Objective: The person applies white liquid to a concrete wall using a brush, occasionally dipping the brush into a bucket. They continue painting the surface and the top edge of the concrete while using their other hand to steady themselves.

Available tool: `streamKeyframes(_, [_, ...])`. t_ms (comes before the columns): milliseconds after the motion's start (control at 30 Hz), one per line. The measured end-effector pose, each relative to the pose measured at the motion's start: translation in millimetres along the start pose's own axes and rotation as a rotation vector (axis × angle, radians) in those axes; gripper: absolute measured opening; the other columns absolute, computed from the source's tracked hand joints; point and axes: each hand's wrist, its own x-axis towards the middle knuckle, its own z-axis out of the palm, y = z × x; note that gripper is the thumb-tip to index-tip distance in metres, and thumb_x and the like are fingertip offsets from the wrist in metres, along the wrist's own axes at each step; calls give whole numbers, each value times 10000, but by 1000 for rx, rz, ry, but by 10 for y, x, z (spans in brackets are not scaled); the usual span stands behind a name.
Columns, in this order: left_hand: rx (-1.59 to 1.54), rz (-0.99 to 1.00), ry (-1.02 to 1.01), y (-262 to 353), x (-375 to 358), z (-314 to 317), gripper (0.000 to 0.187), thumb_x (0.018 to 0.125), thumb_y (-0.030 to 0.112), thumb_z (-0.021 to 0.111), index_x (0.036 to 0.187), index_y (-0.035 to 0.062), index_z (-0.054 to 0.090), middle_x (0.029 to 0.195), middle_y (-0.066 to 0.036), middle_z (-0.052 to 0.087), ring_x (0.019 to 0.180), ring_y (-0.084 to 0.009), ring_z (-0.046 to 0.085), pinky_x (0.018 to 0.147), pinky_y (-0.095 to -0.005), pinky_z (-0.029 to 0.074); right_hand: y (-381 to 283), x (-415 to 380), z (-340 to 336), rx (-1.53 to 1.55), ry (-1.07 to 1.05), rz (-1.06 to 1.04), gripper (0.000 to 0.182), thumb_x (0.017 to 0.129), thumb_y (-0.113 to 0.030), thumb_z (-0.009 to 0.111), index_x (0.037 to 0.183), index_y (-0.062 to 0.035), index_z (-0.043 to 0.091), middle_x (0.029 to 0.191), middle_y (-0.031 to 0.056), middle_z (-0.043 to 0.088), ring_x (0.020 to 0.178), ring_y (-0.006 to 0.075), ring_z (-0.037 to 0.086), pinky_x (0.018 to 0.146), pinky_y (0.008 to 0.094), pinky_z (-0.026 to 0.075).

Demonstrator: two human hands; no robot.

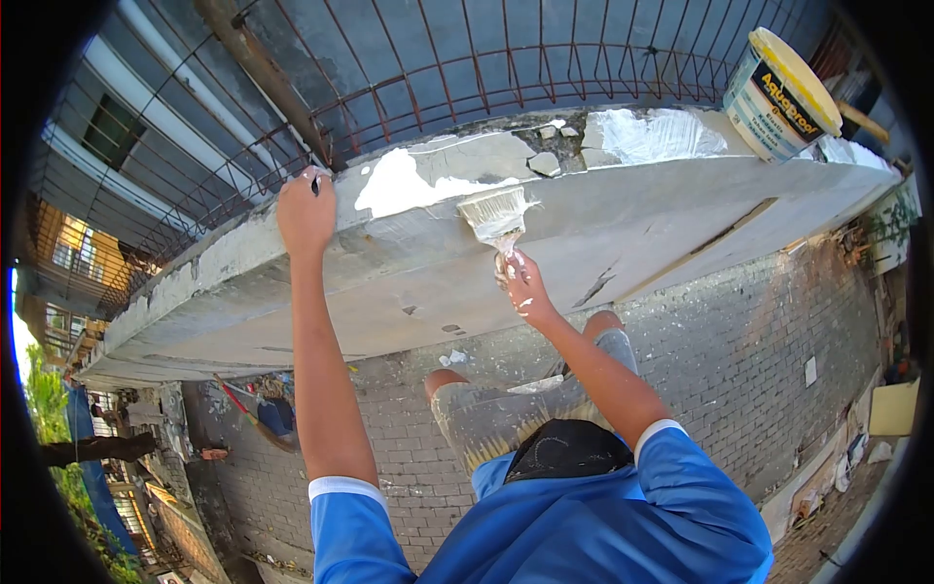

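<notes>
My right hand [526, 288] is closed around the handle of a wide paintbrush [495, 214]. White paint coats the bristles, which point up at the front edge of the concrete wall [438, 243]. White spots mark the fingers. Just left of the brush, a wet white paint patch [397, 185] lies on the wall's top. My left hand [306, 214] rests at the top edge with its fingers curled, near the foot of a rusty post [263, 78]. What those fingers grip, if anything, is hidden. An Aquaproof bucket [778, 97] stands on the wall at the right.
Rusty wire mesh [457, 73] runs behind the wall's top. Broken concrete chunks [545, 164] lie beside another white patch [657, 134]. Below is brick paving [739, 360], with a broom [258, 419] at the lower left.
</notes>
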Motion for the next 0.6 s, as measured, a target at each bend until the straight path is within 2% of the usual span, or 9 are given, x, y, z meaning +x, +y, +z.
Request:
streamKeyframes(100, [-10,21,16,21,-12,-22,303,931,279,564,1075,65,723,1043,-218,686,1026,-394,628,914,-463,483,704,137,-139,-61,92,79,213,1072,-296,501,997,-102,551,694,-67,447,561,16,386,483,225,299])
streamKeyframes(200, [-28,41,27,-23,10,29,282,931,272,563,1051,73,723,1016,-210,685,1010,-393,629,898,-465,485,900,110,-147,-40,92,170,226,1071,-304,498,961,-111,541,661,-79,427,533,18,379,460,228,289])
streamKeyframes(267, [-45,37,9,-35,4,21,278,932,269,563,1047,73,722,1008,-208,684,1005,-393,629,893,-466,485,1059,67,-212,-88,66,155,216,1071,-294,498,961,-115,549,646,-80,418,528,23,377,463,230,293])
streamKeyframes(400, [-50,4,-41,23,-1,-31,285,932,276,568,1057,71,722,1021,-217,685,1015,-394,630,899,-464,487,1038,-160,-324,-56,15,201,201,1068,-267,505,941,-119,552,638,-80,405,529,29,372,472,234,298])
streamKeyframes(500, [-51,-17,-44,-20,28,29,302,932,289,576,1080,70,723,1047,-229,687,1036,-393,631,918,-457,489,778,-499,-407,-12,18,232,220,1057,-227,526,907,-72,566,639,-57,437,543,57,407,497,249,331])
streamKeyframes(600, [-56,-28,-26,-50,41,59,319,931,296,585,1099,64,725,1074,-236,688,1055,-391,632,939,-452,489,377,-822,-565,-587,32,21,215,1035,-176,555,903,-10,590,662,-5,509,578,102,477,541,276,386])
